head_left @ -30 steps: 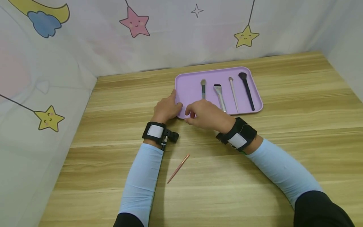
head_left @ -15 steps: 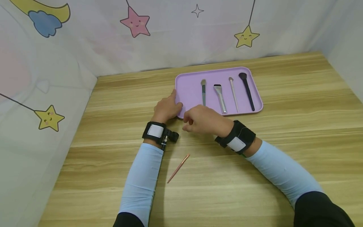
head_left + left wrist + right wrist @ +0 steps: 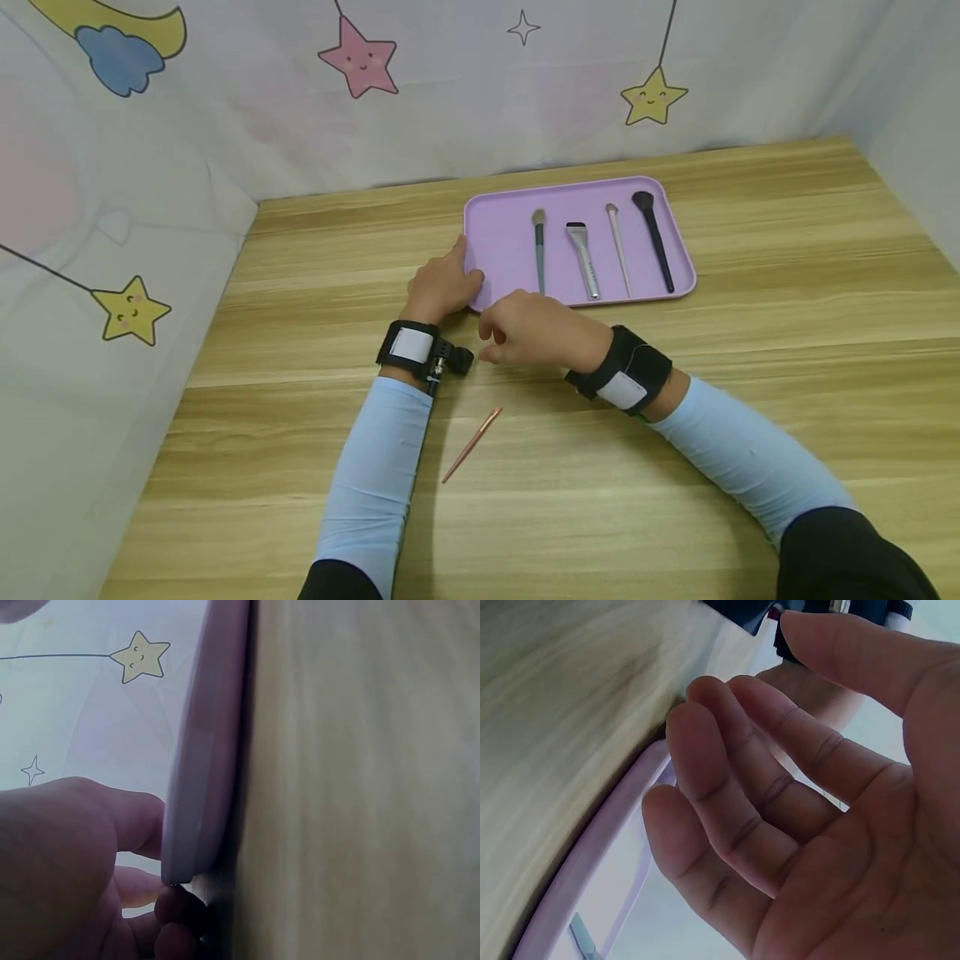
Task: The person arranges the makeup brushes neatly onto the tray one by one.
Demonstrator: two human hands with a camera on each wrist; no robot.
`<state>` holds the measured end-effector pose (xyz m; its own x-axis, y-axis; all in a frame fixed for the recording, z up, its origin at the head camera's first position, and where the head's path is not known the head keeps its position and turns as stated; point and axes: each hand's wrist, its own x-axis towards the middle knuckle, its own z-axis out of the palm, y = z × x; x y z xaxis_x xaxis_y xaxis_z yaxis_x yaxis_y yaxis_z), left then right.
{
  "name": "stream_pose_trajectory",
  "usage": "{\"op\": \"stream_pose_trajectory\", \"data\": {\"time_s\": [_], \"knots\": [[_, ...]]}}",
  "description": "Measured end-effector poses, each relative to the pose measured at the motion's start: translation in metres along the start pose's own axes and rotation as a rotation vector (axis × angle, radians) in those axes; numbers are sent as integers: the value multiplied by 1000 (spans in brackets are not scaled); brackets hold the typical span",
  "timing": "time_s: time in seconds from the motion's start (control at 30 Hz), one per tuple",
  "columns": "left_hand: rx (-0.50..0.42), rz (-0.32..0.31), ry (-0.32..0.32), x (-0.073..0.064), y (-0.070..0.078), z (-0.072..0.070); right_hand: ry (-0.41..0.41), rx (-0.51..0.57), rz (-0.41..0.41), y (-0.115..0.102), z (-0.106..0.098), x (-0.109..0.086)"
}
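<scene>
My left hand (image 3: pixel 441 287) is at the near left corner of a lilac tray (image 3: pixel 504 225), gripping its edge. In the left wrist view the thumb (image 3: pixel 139 817) lies over the tray's rim while the other fingers (image 3: pixel 176 915) sit against its outer side. Just off the tray's front edge hovers my right hand (image 3: pixel 543 332), its fingers (image 3: pixel 697 750) loosely bent around nothing. On the tray lie a grey-green makeup brush (image 3: pixel 539 246), a flat silver brush (image 3: pixel 583 262), a thin white brush (image 3: pixel 618 250) and a black brush (image 3: pixel 655 242).
A slim rose-gold brush (image 3: pixel 472 445) lies on the wooden table (image 3: pixel 675 500) between the forearms. Behind the table hangs a white curtain (image 3: pixel 465 108) with printed stars. Each wrist wears a black strap with a small camera (image 3: pixel 459 360).
My right hand has drawn back from over the tray toward me, uncovering more of the grey-green brush's handle. The left hand and the tray have stayed put.
</scene>
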<state>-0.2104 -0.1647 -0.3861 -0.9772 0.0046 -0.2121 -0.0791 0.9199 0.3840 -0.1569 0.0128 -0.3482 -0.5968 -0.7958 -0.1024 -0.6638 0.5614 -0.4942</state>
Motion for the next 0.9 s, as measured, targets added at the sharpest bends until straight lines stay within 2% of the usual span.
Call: {"op": "stream_pose_trajectory", "data": {"time_s": [0.27, 0.9], "knots": [[-2, 1, 8, 0, 1, 0, 28, -4, -70, -6, 6, -4], [-2, -2, -2, 1, 1, 1, 17, -75, -129, -24, 15, -11]]}}
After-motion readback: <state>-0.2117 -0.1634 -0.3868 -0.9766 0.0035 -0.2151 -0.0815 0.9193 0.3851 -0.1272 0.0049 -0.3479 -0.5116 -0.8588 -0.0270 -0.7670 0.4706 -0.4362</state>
